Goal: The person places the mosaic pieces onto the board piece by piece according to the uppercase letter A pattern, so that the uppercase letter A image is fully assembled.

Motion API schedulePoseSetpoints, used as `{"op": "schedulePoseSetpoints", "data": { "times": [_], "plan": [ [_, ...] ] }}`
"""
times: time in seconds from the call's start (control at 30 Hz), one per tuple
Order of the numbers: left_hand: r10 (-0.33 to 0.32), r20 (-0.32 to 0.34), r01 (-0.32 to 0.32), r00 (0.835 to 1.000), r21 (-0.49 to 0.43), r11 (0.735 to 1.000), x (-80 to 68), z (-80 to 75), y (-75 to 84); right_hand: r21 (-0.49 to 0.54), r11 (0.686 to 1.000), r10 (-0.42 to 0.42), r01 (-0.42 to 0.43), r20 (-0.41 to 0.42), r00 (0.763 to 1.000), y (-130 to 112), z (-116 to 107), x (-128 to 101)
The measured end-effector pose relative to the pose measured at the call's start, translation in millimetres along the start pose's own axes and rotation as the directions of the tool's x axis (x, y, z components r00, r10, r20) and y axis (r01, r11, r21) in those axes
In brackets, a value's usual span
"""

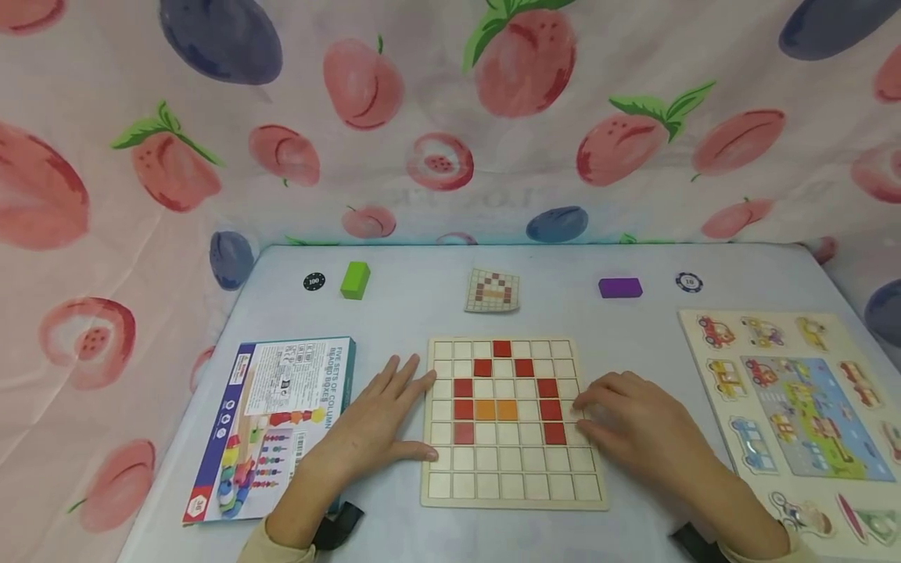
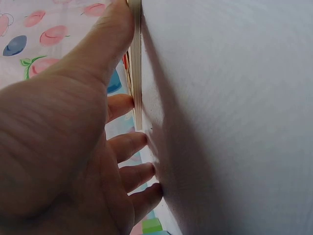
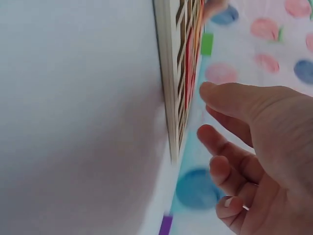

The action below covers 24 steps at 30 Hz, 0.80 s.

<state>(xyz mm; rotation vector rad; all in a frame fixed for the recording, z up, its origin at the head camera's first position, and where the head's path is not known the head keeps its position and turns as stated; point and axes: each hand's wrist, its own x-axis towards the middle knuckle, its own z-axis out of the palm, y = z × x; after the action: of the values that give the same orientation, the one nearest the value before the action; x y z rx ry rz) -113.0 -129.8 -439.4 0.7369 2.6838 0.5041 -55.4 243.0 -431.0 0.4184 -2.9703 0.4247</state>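
A square wooden grid board (image 1: 514, 503) lies flat in the middle of the table. Red tiles (image 1: 502, 349) form a peaked outline on it, and two orange tiles (image 1: 486, 410) sit side by side in one row. My left hand (image 1: 373, 418) rests at the board's left edge, fingers spread, thumb and a fingertip against the rim. Over the right edge hovers my right hand (image 1: 637, 418), fingers loosely bent; the right wrist view shows nothing between thumb and fingers (image 3: 215, 139). Behind the board, a small curled card (image 1: 493, 291) bears a similar grid pattern.
A boxed toy set (image 1: 281, 430) lies left, partly under the left forearm. At right is a picture puzzle board (image 1: 718, 367). Along the back are a green block (image 1: 355, 281), a purple block (image 1: 620, 288), a black chip (image 1: 314, 281) and another chip (image 1: 689, 282).
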Motion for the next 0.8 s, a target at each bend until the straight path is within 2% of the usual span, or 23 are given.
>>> {"op": "schedulePoseSetpoints", "data": {
  "times": [0.1,0.23,0.3,0.43,0.6,0.8],
  "plan": [
    [0.005,-0.002,-0.005,1.000,0.001,1.000,-0.3,0.0,-0.4,-0.001,0.998,0.067,-0.067,0.012,0.998,19.3,-13.1,-12.6],
    [0.006,-0.004,-0.006,1.000,0.015,1.000,0.5,-1.0,-0.6,-0.050,0.986,0.160,-0.159,0.022,0.987,49.0,-33.5,-29.3],
    [0.005,-0.004,-0.004,1.000,0.020,1.000,0.5,-2.0,-0.9,-0.081,0.978,0.196,-0.191,0.053,0.979,62.3,-39.7,-36.0],
    [0.001,-0.001,-0.001,1.000,0.006,1.000,-0.3,-3.4,-1.4,-0.120,0.966,0.248,-0.229,0.185,0.951,76.6,-39.8,-45.2],
    [0.003,0.002,-0.003,1.000,-0.010,1.000,-0.4,-2.6,-1.0,-0.130,0.966,0.247,-0.221,0.231,0.941,81.0,-34.9,-47.6],
    [0.008,0.004,-0.008,1.000,-0.012,1.000,-0.7,-1.4,-1.0,-0.108,0.979,0.186,-0.170,0.155,0.970,70.7,-34.0,-38.2]
  ]
}}
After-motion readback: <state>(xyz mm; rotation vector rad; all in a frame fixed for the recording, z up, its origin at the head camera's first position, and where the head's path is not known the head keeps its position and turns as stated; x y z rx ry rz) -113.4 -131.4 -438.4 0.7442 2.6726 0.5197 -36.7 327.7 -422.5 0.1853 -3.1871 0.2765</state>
